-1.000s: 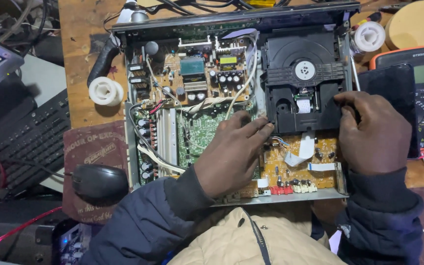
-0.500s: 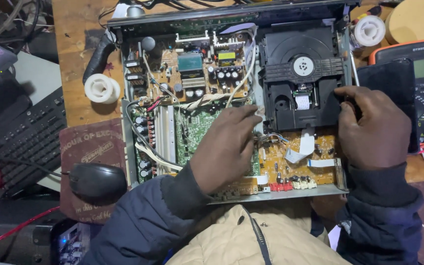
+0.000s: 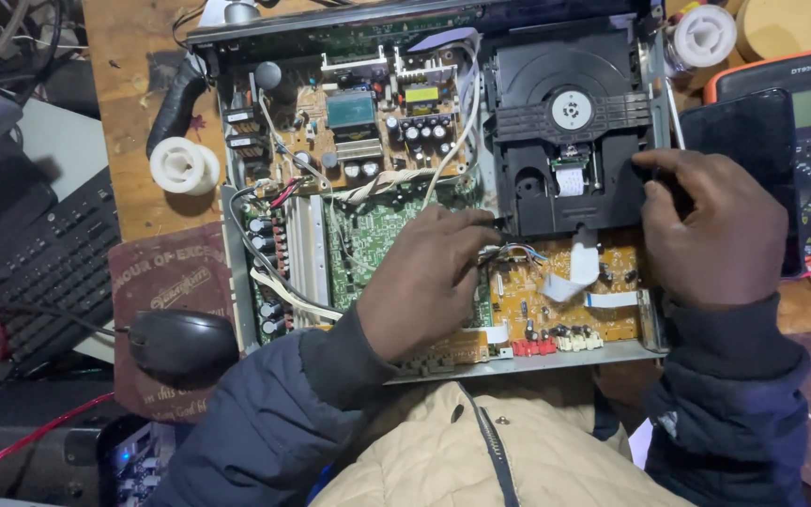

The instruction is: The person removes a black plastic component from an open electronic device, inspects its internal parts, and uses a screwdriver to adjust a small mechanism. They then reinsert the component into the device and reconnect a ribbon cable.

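Opened player chassis [image 3: 237,310] sits on the wooden bench [image 3: 129,56], lid off, boards exposed; black disc drive [image 3: 565,141] occupies its far right quarter. My left hand [image 3: 424,282] curls its fingers against the drive's near left corner; my right hand [image 3: 706,235] pinches the drive's right edge, both gripping, neither open. Judgement: lift evenly on both sides, slowly; mind the white ribbon cable [image 3: 579,268] and the thin coloured wires [image 3: 513,252] beneath; don't tilt or snag.
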